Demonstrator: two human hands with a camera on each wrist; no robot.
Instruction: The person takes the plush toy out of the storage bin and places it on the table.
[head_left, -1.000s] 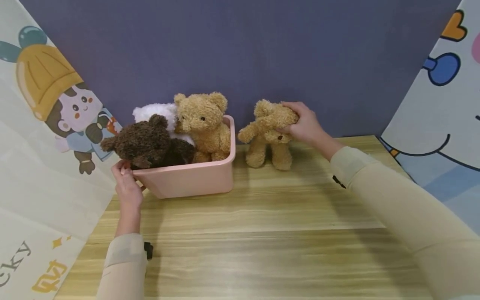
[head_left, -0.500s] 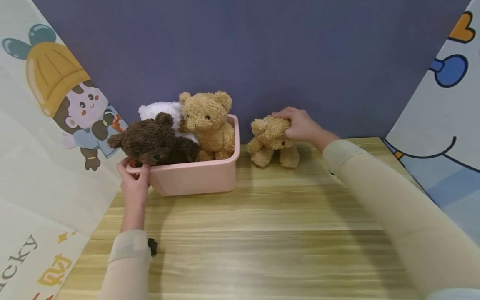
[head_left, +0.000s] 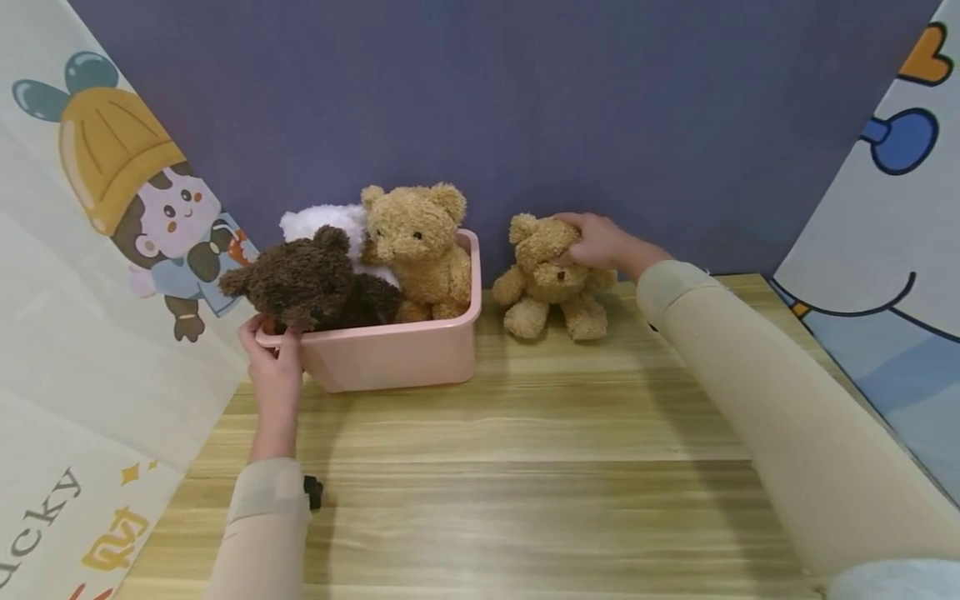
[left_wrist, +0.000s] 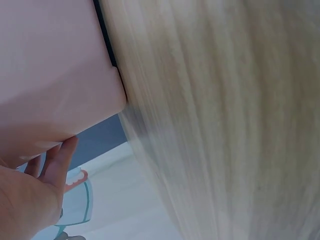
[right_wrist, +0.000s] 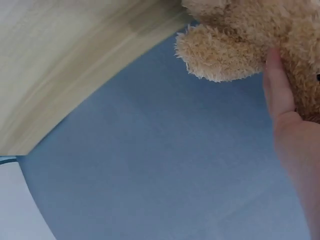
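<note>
A pink bin (head_left: 390, 358) stands at the back left of the table, and my left hand (head_left: 273, 367) grips its left front corner at the rim. In the left wrist view, the fingers of that hand (left_wrist: 37, 190) reach under the rim. Inside the bin are a dark brown teddy bear (head_left: 300, 279), a white plush toy (head_left: 326, 223) behind it and a tan teddy bear (head_left: 416, 242) at the right end. To the right of the bin, a second tan teddy bear (head_left: 555, 283) sits on the table. My right hand (head_left: 600, 244) holds its head from the right side.
The wooden table (head_left: 480, 483) reaches back to a dark blue-grey wall (head_left: 525, 100). Cartoon-printed panels border it at the left (head_left: 172, 225) and right (head_left: 885, 250).
The right hand has lowered the second tan bear from standing to sitting and turned it to face forward. The left hand has shifted its hold, its thumb now over the rim.
</note>
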